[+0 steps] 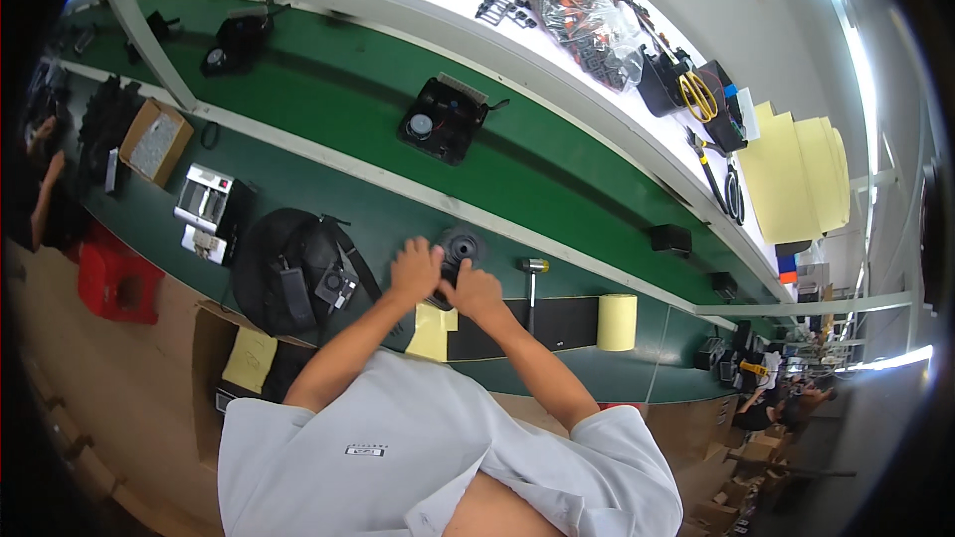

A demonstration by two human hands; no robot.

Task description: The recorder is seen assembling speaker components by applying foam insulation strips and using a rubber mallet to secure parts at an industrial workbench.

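My left hand (414, 272) and my right hand (475, 290) are close together over the green bench. Both have curled fingers, with the thumbs near each other at a small dark piece (445, 290) mostly hidden between them. Just beyond my fingers sits a round dark grey part (463, 245) with a ringed centre; whether a hand touches it I cannot tell. A mallet (532, 283) with a dark handle lies to the right of my right hand. Below my hands are yellow sheets (430, 332), beside a black strip (487, 340) on the bench.
A black bag (288, 268) with small devices on it lies left. Beyond it stands a silver-and-black machine (207, 209). A yellow roll (618, 322) is at right. A black housing (441, 121) sits on the green conveyor (348, 89). Overhead, a white shelf (477, 25) holds bagged parts and pliers.
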